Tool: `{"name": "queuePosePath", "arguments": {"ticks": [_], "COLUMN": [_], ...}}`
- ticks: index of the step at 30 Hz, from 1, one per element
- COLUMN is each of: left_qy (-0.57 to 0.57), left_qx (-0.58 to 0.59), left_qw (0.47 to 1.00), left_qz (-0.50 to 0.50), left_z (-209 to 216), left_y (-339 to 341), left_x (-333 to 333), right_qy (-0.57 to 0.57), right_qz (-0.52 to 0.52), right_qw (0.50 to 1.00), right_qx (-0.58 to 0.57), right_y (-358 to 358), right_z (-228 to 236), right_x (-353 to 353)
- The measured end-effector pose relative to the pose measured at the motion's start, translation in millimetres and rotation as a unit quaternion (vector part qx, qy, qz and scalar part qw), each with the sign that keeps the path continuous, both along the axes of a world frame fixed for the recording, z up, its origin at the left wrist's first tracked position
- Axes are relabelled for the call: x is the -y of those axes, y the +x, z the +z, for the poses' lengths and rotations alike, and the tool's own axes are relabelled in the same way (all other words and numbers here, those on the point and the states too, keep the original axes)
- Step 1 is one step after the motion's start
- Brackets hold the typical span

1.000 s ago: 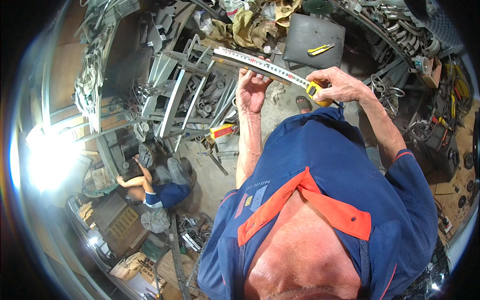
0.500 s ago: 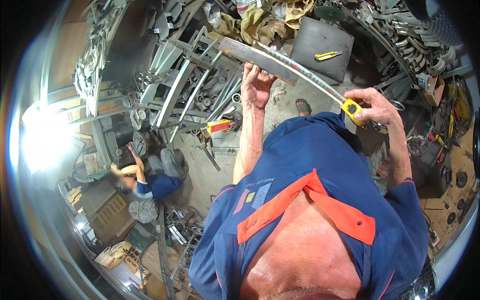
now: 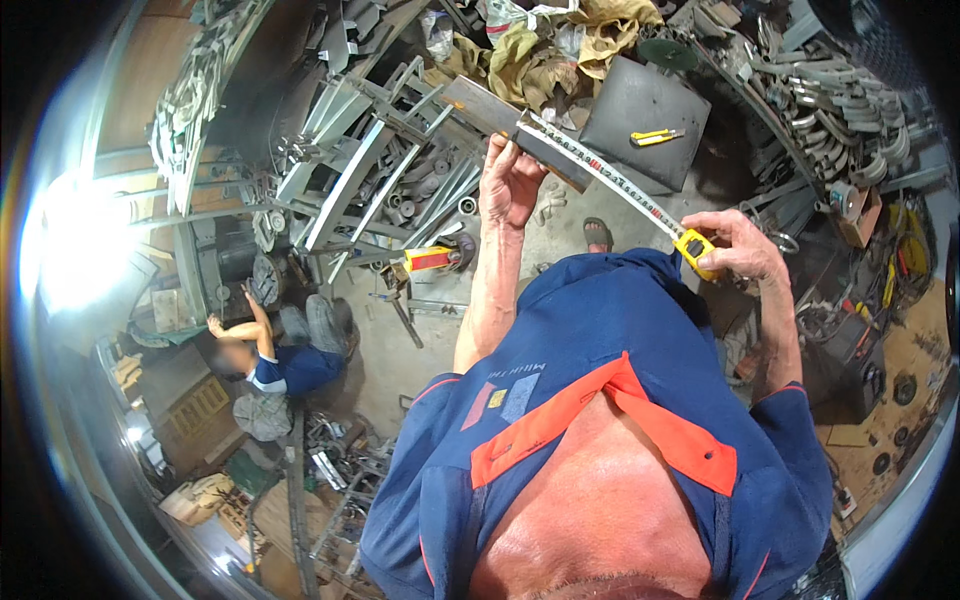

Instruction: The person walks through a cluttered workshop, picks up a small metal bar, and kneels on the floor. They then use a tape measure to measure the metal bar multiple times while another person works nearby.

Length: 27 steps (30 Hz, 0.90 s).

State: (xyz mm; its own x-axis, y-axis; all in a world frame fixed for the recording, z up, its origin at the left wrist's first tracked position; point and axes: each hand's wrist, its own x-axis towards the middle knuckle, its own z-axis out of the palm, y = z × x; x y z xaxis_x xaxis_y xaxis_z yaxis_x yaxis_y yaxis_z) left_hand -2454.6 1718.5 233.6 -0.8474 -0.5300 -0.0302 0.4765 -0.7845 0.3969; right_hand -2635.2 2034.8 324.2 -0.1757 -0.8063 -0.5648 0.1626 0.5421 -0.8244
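My left hand (image 3: 512, 180) is closed on a long flat grey metal bar (image 3: 480, 106), fingers and thumb pinching its near edge. The bar slants from upper left down to the right. In my right hand (image 3: 738, 243) sits a yellow tape measure (image 3: 694, 248), gripped round its case. Its white blade (image 3: 615, 178) is drawn out toward the upper left and lies along or just over the bar; whether it touches all the way I cannot tell. The blade's end is near the fingers of my left hand.
Beyond the bar, a yellow utility knife (image 3: 656, 137) lies on a dark square surface (image 3: 640, 95). Metal frames (image 3: 345, 165) are heaped at left, curved metal parts (image 3: 850, 120) at upper right. A co-worker (image 3: 290, 368) sits low at left. A red-yellow box (image 3: 428, 258) is on the floor.
The tape measure has shifted slightly left and down. Its blade has turned its marked face toward me, and its end now sits closer to my left fingers. Both grips are kept.
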Motion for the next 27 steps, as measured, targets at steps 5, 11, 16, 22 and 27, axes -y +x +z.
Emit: {"name": "queuePosePath", "arguments": {"ticks": [5, 11, 16, 22, 27], "left_qy": [-0.024, -0.016, -0.013, -0.02, -0.011], "left_qx": [-0.035, 0.007, 0.001, 0.002, 0.0], "left_qw": [0.999, 1.0, 1.0, 1.0, 1.0], "left_qz": [-0.031, -0.01, -0.012, -0.008, -0.01], "left_z": [-8.5, -10.7, -10.3, -8.6, -6.0], "left_y": [1.4, -2.2, -1.7, -1.2, -0.1], "left_x": [4.1, -2.2, -0.9, -2.5, -3.0], "right_qy": [-0.017, -0.01, -0.023, -0.02, -0.014], "right_qz": [0.005, 0.01, 0.019, 0.014, 0.016], "right_qw": [0.999, 0.999, 0.999, 0.999, 0.999], "right_qx": [-0.03, -0.039, -0.038, -0.042, -0.037], "right_y": [3.5, 10.4, 10.5, 14.6, 15.4], "right_z": [2.7, 9.2, 8.5, 9.2, 10.1], "right_x": [19.5, 37.0, 42.7, 46.6, 47.0]}}
